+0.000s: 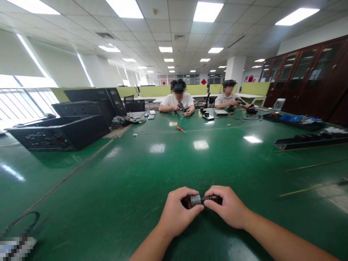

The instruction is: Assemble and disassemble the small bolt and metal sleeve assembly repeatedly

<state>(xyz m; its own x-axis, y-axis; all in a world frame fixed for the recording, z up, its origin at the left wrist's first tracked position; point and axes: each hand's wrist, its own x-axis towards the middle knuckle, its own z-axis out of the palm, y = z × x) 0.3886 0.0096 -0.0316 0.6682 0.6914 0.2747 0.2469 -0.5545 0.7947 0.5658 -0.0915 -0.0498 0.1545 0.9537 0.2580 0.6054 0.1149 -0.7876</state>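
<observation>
Near the table's front edge, my left hand (176,212) curls round a small grey metal cylinder (195,200), thumb below it and fingers above. A thin, dark, ribbed shaft (208,198) sticks out from the cylinder to the right, roughly level. Thumb and fingers of my right hand (231,208) close around this shaft, close to where it meets the cylinder. What lies behind the fingers at either end is partly hidden. The exact kind of part cannot be made out.
An orange screwdriver (180,129) lies on the green tabletop (174,163). Black computer cases (78,132) stand left. Two co-workers sit across the table, one holding a power tool (181,106). Black trays (293,121) and metal rods (312,188) lie right. A blurred item occupies the lower left corner.
</observation>
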